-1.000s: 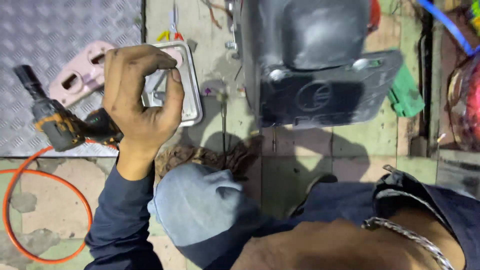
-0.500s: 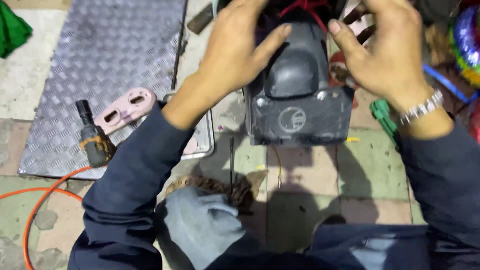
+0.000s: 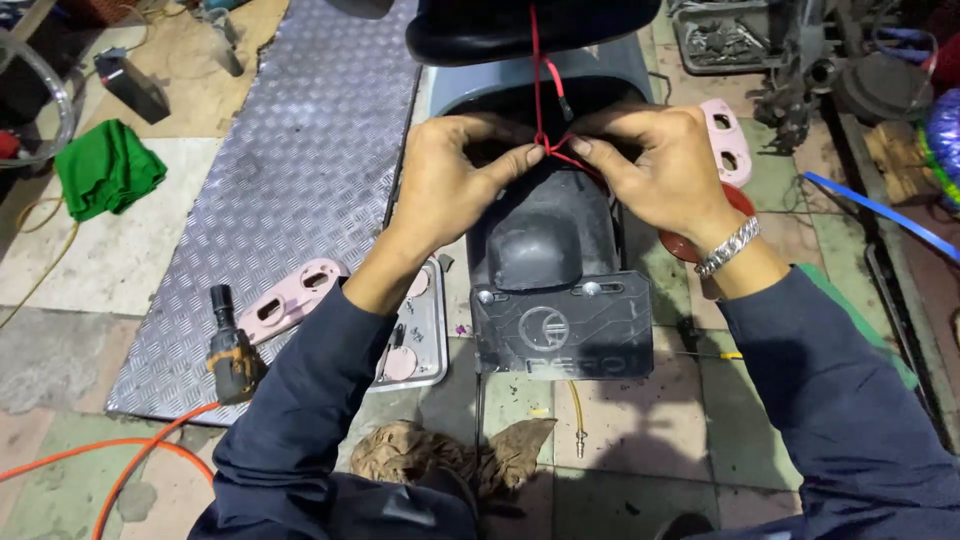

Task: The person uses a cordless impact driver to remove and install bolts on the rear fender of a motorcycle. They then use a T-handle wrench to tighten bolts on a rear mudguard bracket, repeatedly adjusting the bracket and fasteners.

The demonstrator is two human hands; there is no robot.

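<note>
Head view: my left hand (image 3: 450, 185) and right hand (image 3: 665, 170) meet above the scooter's rear fender (image 3: 545, 235), fingers pinched on a red cord (image 3: 540, 90) that runs upright to the black seat (image 3: 500, 30).

red cord (image 3: 541, 90) | thin, hangs down from the black seat (image 3: 520, 25), pulled tight, knot low between the fingertips | dark grey tail part (image 3: 545, 235) | smooth, rounded, under the knot, sits just above a flat black plate (image 3: 562, 330)
</note>
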